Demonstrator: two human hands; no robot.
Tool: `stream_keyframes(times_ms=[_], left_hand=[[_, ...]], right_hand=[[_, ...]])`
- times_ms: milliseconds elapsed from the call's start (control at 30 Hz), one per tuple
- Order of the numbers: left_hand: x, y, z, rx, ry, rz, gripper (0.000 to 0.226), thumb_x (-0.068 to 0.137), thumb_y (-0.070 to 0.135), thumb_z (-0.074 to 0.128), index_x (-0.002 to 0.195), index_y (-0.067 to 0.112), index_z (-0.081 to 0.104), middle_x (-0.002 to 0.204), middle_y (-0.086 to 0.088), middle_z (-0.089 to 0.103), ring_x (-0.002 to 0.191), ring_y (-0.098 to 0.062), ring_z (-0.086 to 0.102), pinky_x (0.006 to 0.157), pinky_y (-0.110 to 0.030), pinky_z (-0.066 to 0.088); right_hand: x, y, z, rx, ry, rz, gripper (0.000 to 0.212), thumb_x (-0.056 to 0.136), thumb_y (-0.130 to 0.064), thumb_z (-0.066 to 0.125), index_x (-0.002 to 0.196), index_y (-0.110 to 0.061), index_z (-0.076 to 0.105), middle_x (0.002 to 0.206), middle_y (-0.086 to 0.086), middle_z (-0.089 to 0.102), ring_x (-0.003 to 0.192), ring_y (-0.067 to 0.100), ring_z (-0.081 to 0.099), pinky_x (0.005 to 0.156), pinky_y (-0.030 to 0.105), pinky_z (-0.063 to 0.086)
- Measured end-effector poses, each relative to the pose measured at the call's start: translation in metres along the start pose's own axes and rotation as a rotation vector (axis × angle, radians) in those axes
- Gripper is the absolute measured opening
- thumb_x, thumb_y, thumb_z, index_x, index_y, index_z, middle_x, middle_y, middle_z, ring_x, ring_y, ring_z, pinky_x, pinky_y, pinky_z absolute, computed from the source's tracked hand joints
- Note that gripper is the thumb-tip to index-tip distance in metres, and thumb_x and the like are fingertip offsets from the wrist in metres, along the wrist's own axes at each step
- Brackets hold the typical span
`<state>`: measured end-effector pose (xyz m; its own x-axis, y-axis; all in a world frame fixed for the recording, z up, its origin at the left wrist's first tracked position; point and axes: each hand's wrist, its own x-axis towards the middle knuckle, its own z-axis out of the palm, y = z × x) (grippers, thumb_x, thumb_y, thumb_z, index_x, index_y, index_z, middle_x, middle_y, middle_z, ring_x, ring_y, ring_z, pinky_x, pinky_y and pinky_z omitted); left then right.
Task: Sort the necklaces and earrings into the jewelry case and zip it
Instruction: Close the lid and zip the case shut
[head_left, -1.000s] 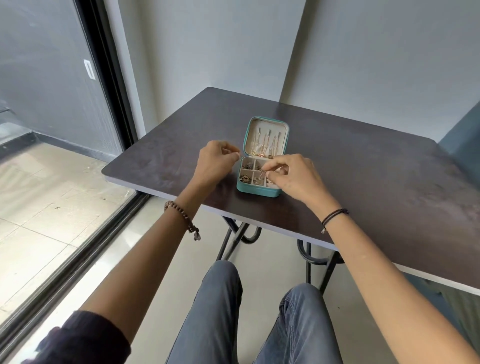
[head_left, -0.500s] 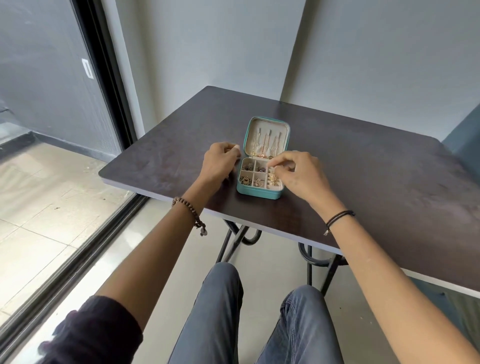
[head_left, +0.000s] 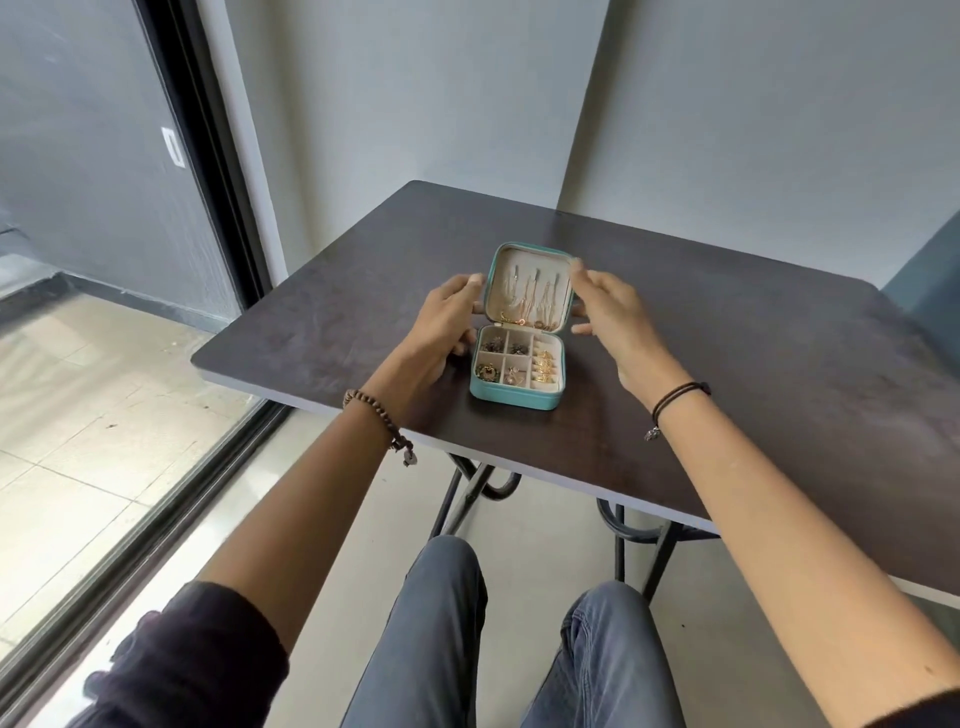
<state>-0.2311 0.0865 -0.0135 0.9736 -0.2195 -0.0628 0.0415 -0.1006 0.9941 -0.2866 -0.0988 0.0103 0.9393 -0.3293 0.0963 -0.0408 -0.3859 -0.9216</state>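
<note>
Jewelry case, square teal, lid upright; left hand and right hand flank it, fingers apart.

I see both forearms stretched forward. The left hand is just beside the left edge of the lid of the jewelry case, the right hand beside its right edge; fingers of both are loosely extended.

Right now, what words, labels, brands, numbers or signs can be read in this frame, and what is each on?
None can be read.
The teal jewelry case shows no lettering or logo.
The small white tab beside the black door frame is too small to show any text.
</note>
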Motion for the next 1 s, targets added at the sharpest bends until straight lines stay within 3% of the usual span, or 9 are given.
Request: stream_keyframes(times_ms=[233,433,567,733,900,1000], left_hand=[[-0.006,0.0,0.001,0.05,0.028,0.065,0.042,0.108,0.039,0.036,0.136,0.017,0.057,0.116,-0.005,0.066,0.051,-0.009,0.048,0.039,-0.017,0.038],[-0.023,-0.01,-0.007,0.154,0.125,0.058,0.043,0.106,0.041,0.038,0.122,0.01,0.064,0.112,-0.003,0.068,0.06,-0.01,0.059,0.04,-0.014,0.04],[-0.043,-0.017,-0.014,0.168,0.15,0.066,0.04,0.107,0.037,0.04,0.114,0.007,0.066,0.101,-0.007,0.07,0.062,-0.013,0.063,0.04,-0.015,0.042],[-0.064,-0.02,-0.019,0.143,0.117,0.045,0.04,0.106,0.037,0.043,0.106,0.007,0.07,0.097,-0.009,0.074,0.063,-0.019,0.072,0.043,-0.022,0.049],[-0.081,-0.02,-0.018,0.137,0.103,0.054,0.041,0.104,0.043,0.047,0.109,0.011,0.071,0.098,-0.003,0.074,0.071,-0.019,0.075,0.048,-0.026,0.055],[-0.088,-0.022,-0.014,0.112,0.097,0.05,0.039,0.1,0.048,0.053,0.102,0.014,0.073,0.095,-0.004,0.075,0.072,-0.019,0.076,0.052,-0.031,0.059]], right_hand=[[-0.002,-0.006,-0.001,0.167,0.072,0.015,0.042,0.096,-0.061,0.05,0.107,-0.022,0.064,0.11,-0.003,0.072,0.105,0.015,0.067,0.07,0.025,0.05],[-0.013,-0.007,-0.005,0.192,0.113,-0.003,0.038,0.096,-0.059,0.052,0.094,-0.024,0.069,0.104,-0.002,0.072,0.098,0.013,0.066,0.072,0.027,0.052],[-0.027,-0.001,-0.005,0.222,0.089,-0.007,0.031,0.094,-0.048,0.061,0.089,-0.021,0.073,0.096,-0.003,0.075,0.095,0.01,0.065,0.069,0.026,0.052],[-0.045,0.015,0.002,0.259,0.014,-0.005,0.02,0.09,-0.034,0.07,0.084,-0.016,0.074,0.099,0.003,0.077,0.096,0.015,0.069,0.086,0.04,0.055],[-0.056,0.016,0.006,0.286,0.052,-0.034,0.019,0.09,-0.024,0.072,0.093,-0.005,0.074,0.094,0.003,0.075,0.084,0.002,0.067,0.084,0.034,0.057],[-0.057,0.018,0.005,0.26,0.068,-0.044,0.01,0.086,-0.02,0.076,0.089,-0.01,0.076,0.092,-0.004,0.074,0.081,0.0,0.067,0.087,0.033,0.056]])
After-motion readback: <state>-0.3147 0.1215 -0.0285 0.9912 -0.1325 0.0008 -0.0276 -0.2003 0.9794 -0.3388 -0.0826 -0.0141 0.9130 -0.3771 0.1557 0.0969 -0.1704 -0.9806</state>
